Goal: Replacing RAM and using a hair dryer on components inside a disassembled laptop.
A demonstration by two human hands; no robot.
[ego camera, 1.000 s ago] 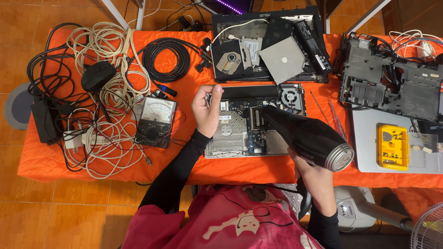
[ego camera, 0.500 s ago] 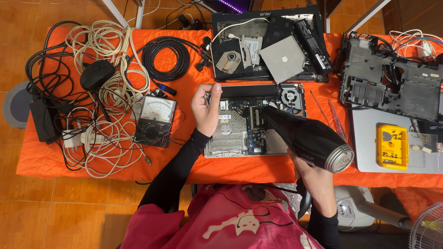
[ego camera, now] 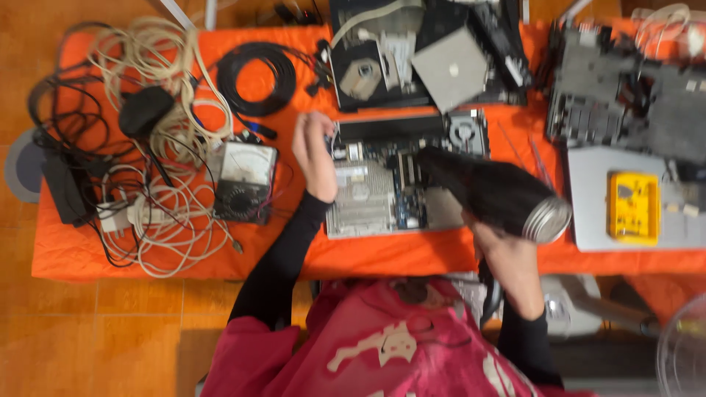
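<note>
Black hair dryer [ego camera: 491,192] in right hand [ego camera: 507,259], over circuit board [ego camera: 382,192].

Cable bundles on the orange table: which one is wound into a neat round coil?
The thin black cable coil, lying alone beside the loose cream-white cable tangle; the others sprawl in messy loops.

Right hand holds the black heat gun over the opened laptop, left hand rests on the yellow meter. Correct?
Not quite. In the head view the left hand rests on the opened laptop, not the yellow meter, which lies untouched at far right. The right hand does hold the black heat gun.
</note>
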